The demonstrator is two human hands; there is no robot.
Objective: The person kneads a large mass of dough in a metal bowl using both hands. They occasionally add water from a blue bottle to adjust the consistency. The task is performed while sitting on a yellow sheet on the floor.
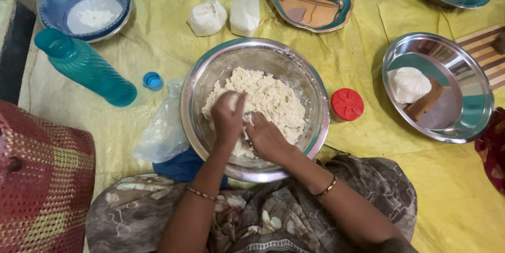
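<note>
Beside the bowl (pixel 310 100): red lid (pixel 346 104), teal bottle (pixel 84 67), plastic bag (pixel 163 129).

Soft even light, glare on the steel bowl (pixel 310 87), edges perhaps slightly blurred.

Steel mixing bowl (pixel 315 100) on yellow sheet (pixel 158 37), holding crumbly white dough (pixel 268 95). Left hand (pixel 228 118) and right hand (pixel 268 138) both pressed into dough. Beside bowl: red lid (pixel 346 104), teal bottle (pixel 87 67), blue cap (pixel 152 80), clear plastic bag (pixel 160 132).
</note>
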